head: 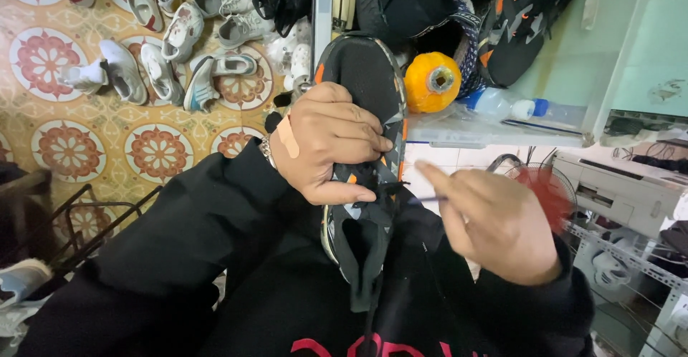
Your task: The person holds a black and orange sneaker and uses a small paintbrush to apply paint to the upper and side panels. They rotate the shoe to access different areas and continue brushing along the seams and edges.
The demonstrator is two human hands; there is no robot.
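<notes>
The black shoe [362, 149] with orange flecks stands on end in the person's lap. Right of its laces, the right hand [494, 224] (blurred) pinches a thin dark lace end [428, 200]. The left hand [326, 142], wearing a plaster, is clamped around the shoe's middle. Beyond the shoe's toe sits an orange thread spool [432, 81]; left of it, pale shoes [161, 38] litter the patterned floor [68, 149].

The person wore a black long-sleeved sweatshirt of soft knit fabric [186, 249], with loose sleeves reaching both wrists and part of a red printed design across the chest. A silver metal link wristband [266, 151] showed at the left cuff. A pale adhesive bandage strip [288, 136] lay across the back of the left hand [326, 142]. The right hand [494, 221] was bare.
</notes>
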